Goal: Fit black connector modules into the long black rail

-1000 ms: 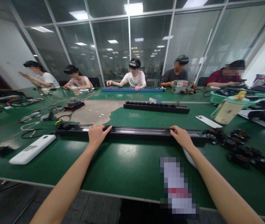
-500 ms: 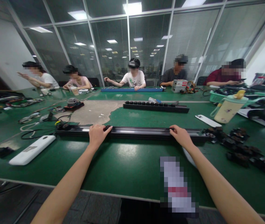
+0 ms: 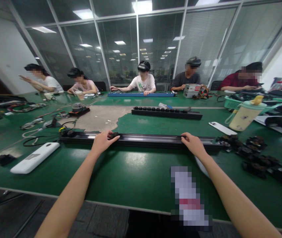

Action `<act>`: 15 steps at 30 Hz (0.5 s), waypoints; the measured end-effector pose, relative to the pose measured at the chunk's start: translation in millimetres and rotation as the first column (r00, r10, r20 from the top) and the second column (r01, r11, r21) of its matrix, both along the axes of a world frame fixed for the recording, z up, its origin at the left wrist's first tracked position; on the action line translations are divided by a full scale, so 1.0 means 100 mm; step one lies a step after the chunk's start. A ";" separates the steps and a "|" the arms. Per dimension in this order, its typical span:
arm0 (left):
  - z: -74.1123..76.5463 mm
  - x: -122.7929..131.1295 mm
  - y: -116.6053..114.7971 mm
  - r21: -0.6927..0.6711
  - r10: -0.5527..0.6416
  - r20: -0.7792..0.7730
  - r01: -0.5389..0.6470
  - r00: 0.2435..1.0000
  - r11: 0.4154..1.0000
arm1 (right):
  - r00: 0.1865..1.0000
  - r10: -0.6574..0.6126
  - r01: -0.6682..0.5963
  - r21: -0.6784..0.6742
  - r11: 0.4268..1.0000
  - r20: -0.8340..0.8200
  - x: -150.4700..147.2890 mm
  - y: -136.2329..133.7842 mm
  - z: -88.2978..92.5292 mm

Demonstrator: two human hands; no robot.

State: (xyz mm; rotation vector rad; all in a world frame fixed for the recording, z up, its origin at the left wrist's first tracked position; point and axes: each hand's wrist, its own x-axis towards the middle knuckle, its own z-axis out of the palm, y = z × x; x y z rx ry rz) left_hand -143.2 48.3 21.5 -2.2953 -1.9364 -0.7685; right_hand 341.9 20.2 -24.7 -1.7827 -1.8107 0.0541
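A long black rail (image 3: 145,140) lies across the green table (image 3: 136,175) in front of me. My left hand (image 3: 102,141) rests on the rail left of its middle, fingers curled, with thumb and forefinger pinching a small black part (image 3: 114,135) seated in the rail. Further right, my right hand (image 3: 192,144) grips the rail's near edge with its fingers folded over the top. A cable (image 3: 39,140) runs from the rail's left end.
A heap of small black parts (image 3: 255,155) lies at the right. A white oblong device (image 3: 34,157) sits at the left, a white phone (image 3: 222,128) and a capped cup (image 3: 245,115) at the right. A second black rail (image 3: 167,113) lies beyond. Several people sit along the far side.
My left hand has shifted slightly left and lifted, its fingers now pinching the small black part on the rail. My right hand has stayed in place.
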 end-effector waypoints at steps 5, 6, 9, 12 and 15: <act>-0.01 -0.10 0.05 0.005 -0.159 -0.023 0.159 0.987 0.987 | 1.000 0.001 -0.001 -0.005 1.000 0.002 0.00 0.00 0.00; 0.00 -0.11 0.05 0.015 -0.167 -0.043 0.168 0.985 0.986 | 1.000 0.001 -0.001 -0.007 1.000 0.003 0.01 0.00 0.00; 0.00 -0.13 0.06 0.035 -0.184 -0.092 0.188 0.979 0.982 | 1.000 0.003 -0.003 -0.009 1.000 0.003 0.01 0.01 0.00; 0.01 -0.14 0.05 0.042 -0.191 -0.121 0.198 0.974 0.979 | 1.000 0.008 -0.008 -0.002 1.000 -0.004 0.01 0.01 -0.01; 0.00 -0.16 0.05 0.039 -0.197 -0.123 0.203 0.973 0.978 | 1.000 0.010 -0.010 0.012 1.000 -0.003 0.01 0.01 -0.02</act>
